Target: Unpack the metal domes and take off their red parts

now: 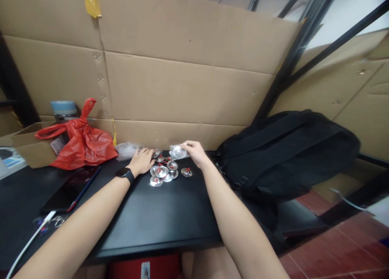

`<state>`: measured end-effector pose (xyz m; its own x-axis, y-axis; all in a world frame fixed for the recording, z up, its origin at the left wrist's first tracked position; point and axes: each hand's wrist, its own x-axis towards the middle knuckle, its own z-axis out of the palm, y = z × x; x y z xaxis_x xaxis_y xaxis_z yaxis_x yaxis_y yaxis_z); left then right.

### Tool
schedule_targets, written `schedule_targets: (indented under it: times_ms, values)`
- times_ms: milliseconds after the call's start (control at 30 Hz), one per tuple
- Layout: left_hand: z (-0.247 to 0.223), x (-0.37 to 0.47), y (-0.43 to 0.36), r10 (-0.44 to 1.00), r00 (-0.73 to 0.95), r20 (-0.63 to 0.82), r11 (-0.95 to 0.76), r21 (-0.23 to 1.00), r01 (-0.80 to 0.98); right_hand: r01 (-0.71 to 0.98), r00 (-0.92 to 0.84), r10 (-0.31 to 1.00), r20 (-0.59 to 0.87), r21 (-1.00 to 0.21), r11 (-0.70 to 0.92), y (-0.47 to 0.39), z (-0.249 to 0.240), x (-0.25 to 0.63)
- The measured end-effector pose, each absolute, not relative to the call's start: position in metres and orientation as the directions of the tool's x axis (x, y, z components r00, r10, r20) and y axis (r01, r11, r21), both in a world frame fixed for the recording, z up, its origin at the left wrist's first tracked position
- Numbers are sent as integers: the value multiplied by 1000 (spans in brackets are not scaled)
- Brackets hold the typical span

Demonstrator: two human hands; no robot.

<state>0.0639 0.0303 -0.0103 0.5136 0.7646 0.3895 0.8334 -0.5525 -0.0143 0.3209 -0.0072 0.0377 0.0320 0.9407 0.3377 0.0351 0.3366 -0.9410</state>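
Observation:
Several shiny round metal discs with red centres (161, 172) lie in a loose pile on the black table (152, 218), and a single disc (186, 172) rests just right of them. My right hand (196, 151) pinches a clear plastic packet (178, 151) with something silvery inside, above the back of the table. At the pile's left edge, my left hand (142, 160) lies low with its fingers reaching toward a disc (156, 153); the fingers are spread a little. Behind that hand is a crumpled clear plastic bag (127, 150).
On the left are a red plastic bag (88, 143), a cardboard box (38, 149), a blue-lidded container (63, 107) and a phone (71, 189) with a white cable. A black backpack (291, 149) stands right. Cardboard (182, 84) walls the back.

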Motion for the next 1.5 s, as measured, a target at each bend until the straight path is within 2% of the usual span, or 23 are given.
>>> schedule_targets:
  times_ms: [200, 333, 467, 700, 800, 933, 1133, 1367, 1500]
  values:
    - [-9, 69, 28, 732, 467, 496, -502, -71, 862, 136, 27, 954, 298, -947, 292, -8, 38, 319]
    - [-6, 71, 28, 717, 431, 548, -486, -49, 873, 128, 14, 974, 227, -966, 224, -11, 39, 318]
    - [3, 68, 18, 719, 312, 621, -441, 61, 895, 98, 23, 984, 178, -980, 175, -12, 39, 318]
    - [24, 62, -4, 709, 152, 689, -511, 353, 784, 75, 4, 972, 236, -969, 235, -10, 37, 316]
    - [31, 63, -7, 737, 157, 658, -561, 465, 685, 101, -9, 958, 286, -953, 286, -10, 37, 313]
    - [34, 68, -8, 768, 250, 590, -627, 610, 484, 72, -30, 949, 313, -947, 314, -11, 38, 309]
    - [28, 75, -6, 864, 230, 449, -504, 790, 349, 19, -12, 965, 263, -965, 263, -14, 38, 304]
    - [20, 80, -2, 920, 216, 327, -379, 885, 272, 34, -15, 966, 259, -965, 259, -13, 35, 305]
    - [22, 81, -5, 934, 198, 296, -344, 895, 284, -51, -8, 968, 249, -967, 249, -13, 36, 304]
